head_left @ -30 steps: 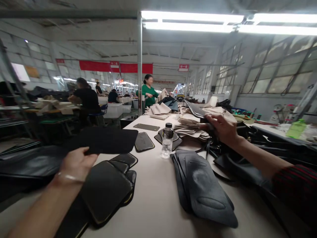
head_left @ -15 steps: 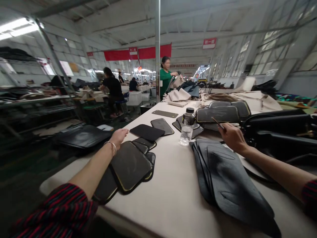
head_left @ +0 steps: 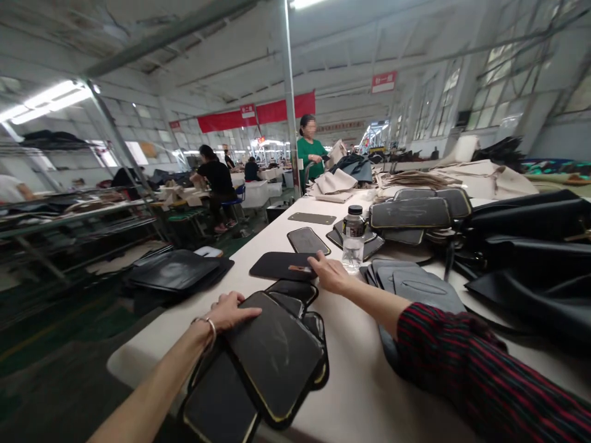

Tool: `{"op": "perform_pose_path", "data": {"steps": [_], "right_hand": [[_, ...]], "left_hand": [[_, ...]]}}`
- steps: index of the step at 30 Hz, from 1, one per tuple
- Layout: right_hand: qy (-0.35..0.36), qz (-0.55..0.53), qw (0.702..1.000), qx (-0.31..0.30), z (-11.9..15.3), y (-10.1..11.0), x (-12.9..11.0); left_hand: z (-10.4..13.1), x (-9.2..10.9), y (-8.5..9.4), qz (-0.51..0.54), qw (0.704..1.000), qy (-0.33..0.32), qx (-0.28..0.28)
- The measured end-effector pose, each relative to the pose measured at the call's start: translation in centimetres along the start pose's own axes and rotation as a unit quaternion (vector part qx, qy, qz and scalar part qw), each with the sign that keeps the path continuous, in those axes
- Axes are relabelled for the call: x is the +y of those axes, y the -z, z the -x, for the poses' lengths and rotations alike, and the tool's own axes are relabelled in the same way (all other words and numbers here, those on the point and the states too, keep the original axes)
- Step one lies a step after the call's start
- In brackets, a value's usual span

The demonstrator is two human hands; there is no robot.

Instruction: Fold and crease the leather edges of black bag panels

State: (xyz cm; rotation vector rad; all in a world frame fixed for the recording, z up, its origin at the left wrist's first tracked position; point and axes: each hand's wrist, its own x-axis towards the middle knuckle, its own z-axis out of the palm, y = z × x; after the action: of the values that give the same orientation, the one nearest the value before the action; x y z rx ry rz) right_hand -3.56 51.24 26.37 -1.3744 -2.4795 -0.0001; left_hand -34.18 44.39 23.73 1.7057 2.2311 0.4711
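- Black flat panel (head_left: 282,266) lies on the white worktable (head_left: 351,394), just beyond a stack of yellow-edged black panels (head_left: 272,354).
- Right hand (head_left: 330,274) rests on the flat panel's right end, fingers spread, thumb over its edge; whether it grips, I cannot tell.
- Left hand (head_left: 229,311) lies flat and released on the stack's top panel, at its left corner; bracelet (head_left: 207,324) on the wrist.
- Clear water bottle (head_left: 353,240) stands upright just right of the right hand.
- Grey moulded pieces (head_left: 415,286) lie fanned behind the right forearm.
- A person in a green top (head_left: 309,154) stands at the table's far end.
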Motion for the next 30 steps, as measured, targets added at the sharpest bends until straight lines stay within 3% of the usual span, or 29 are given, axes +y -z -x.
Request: {"op": "perform_pose_path", "data": {"steps": [3, 6, 9, 12, 16, 19, 21, 23, 25, 26, 28, 29, 30], "right_hand": [[-0.024, -0.066, 0.997, 0.007, -1.4, -1.5, 0.0], [-0.078, -0.142, 0.985, 0.063, -2.4, -1.3, 0.1], [-0.151, -0.225, 0.949, 0.160, -3.7, 1.0, 0.2], [-0.187, -0.331, 0.903, 0.201, -3.7, 4.0, -0.4], [-0.196, -0.463, 0.845, 0.183, -0.2, 6.7, -1.7], [-0.199, -0.512, 0.817, 0.175, 4.3, 8.0, -2.2], [-0.186, -0.526, 0.810, 0.181, 7.8, 9.0, -2.4], [-0.111, -0.478, 0.843, 0.219, 11.7, 10.1, -2.8], [0.057, -0.334, 0.908, 0.248, 16.1, 11.4, -3.7], [0.159, -0.233, 0.928, 0.242, 18.4, 12.0, -4.3], [0.325, -0.060, 0.926, 0.182, 22.9, 12.9, -5.6], [0.376, -0.008, 0.914, 0.153, 25.1, 13.1, -6.2], [0.406, 0.024, 0.904, 0.132, 27.1, 13.3, -6.8]], "left_hand": [[0.9, -1.2, -0.4, -0.010, 1.000, -0.003, -0.017], [1.0, -1.6, -0.7, -0.007, 1.000, -0.001, -0.022], [0.8, -1.6, -0.8, 0.009, 1.000, 0.002, -0.016], [0.8, -1.2, -0.7, 0.041, 0.999, 0.011, 0.008], [1.5, 0.3, -0.1, 0.096, 0.992, 0.035, 0.075], [2.9, 2.6, 0.7, 0.158, 0.978, 0.046, 0.130], [4.5, 4.4, 1.3, 0.227, 0.965, 0.040, 0.129], [6.9, 6.2, 2.0, 0.303, 0.949, 0.023, 0.082], [9.8, 7.5, 2.4, 0.411, 0.911, 0.009, -0.028], [11.3, 8.0, 2.5, 0.484, 0.870, 0.011, -0.097], [14.3, 8.6, 2.3, 0.623, 0.758, 0.034, -0.190], [15.8, 8.9, 1.9, 0.670, 0.712, 0.053, -0.203], [17.1, 9.1, 1.4, 0.693, 0.690, 0.072, -0.196]]}}
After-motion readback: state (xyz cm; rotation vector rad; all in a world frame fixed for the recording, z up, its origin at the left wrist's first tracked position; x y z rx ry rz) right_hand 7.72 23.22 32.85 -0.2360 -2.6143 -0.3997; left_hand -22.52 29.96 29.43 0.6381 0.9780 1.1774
